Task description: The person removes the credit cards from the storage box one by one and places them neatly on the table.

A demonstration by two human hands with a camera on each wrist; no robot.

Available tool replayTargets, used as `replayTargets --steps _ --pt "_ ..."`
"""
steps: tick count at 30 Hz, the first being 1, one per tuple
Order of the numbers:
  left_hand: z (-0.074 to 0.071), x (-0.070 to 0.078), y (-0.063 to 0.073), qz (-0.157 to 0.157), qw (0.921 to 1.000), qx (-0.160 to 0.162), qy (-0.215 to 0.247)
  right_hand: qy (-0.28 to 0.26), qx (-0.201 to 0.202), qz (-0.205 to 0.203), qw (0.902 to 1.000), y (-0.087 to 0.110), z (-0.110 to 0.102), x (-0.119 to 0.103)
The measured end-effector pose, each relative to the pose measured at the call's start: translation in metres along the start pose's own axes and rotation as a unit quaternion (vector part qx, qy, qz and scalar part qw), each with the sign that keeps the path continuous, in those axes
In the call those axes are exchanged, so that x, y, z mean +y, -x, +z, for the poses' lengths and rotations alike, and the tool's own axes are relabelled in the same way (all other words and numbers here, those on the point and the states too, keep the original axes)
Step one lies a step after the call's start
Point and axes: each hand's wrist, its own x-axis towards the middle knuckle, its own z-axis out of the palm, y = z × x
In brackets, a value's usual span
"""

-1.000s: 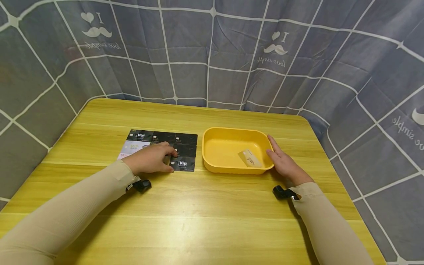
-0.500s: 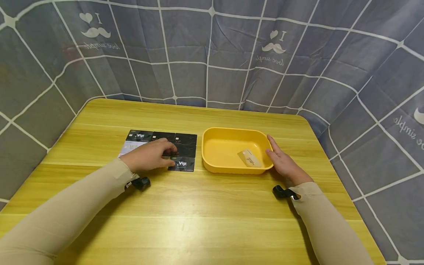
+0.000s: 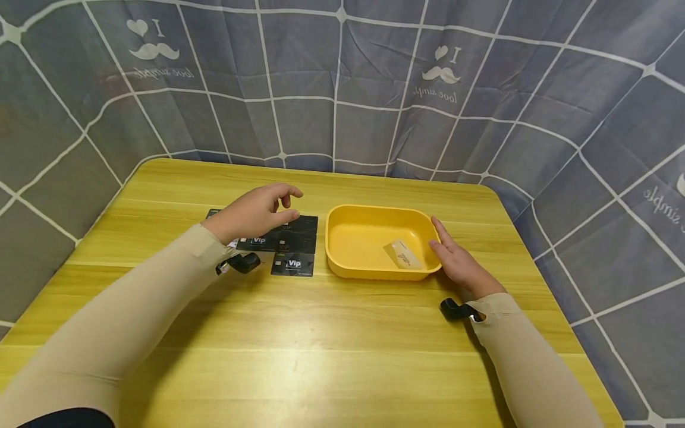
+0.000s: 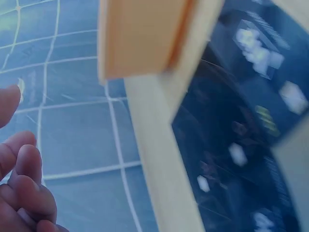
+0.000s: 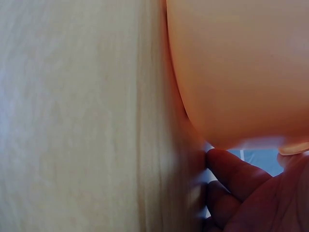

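My left hand (image 3: 257, 209) is raised over a block of bank-style VIP cards, thumb and fingers apart and loosely bent, with nothing visible between them. Below it show a black card (image 3: 301, 227) with gold letters and a black card (image 3: 293, 264) with a white "Vip" logo at the front. The hand and wrist cover much of the block's left part. Beside the cards stands a yellow plastic bin (image 3: 353, 273); one gold card (image 3: 402, 255) lies inside, near its right end. My right hand (image 3: 461, 264) rests against the bin's right end, fingers extended along the outside.
A wooden table (image 3: 299, 351) carries everything. Behind and at both sides hangs a grey curtain (image 3: 305, 131) with white grid lines. A black wrist camera (image 3: 243, 263) sits under my left wrist, close above the cards.
My left hand has lifted from the cards and moved away from me, uncovering a black "Vip" card in the middle row. Right hand, bin and gold card stay put.
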Motion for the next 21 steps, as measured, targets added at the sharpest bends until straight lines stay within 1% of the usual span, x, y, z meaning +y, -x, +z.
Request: replayTargets --steps 2,6,12,15,17,21 --pt "0.000 0.007 -0.007 0.012 0.9999 0.007 0.004 0.001 0.001 0.001 1.0000 0.001 0.000 -0.001" --pt "0.002 0.021 -0.019 0.032 0.9994 0.009 0.012 0.004 0.004 0.002 1.0000 0.002 0.001 0.000" --pt "0.008 0.041 -0.039 0.057 0.9981 -0.007 0.023 0.016 0.006 0.001 0.9999 0.002 0.000 0.001" --pt "0.014 0.052 -0.051 0.071 0.9968 -0.030 0.019 0.017 0.004 -0.001 0.9998 0.003 0.000 0.002" --pt "0.019 0.060 -0.060 0.081 0.9953 -0.051 0.017 0.018 0.004 -0.002 0.9998 0.003 0.001 0.003" --pt "0.031 0.077 -0.076 0.090 0.9898 -0.108 0.017 0.024 0.007 -0.007 0.9997 0.004 0.003 0.004"
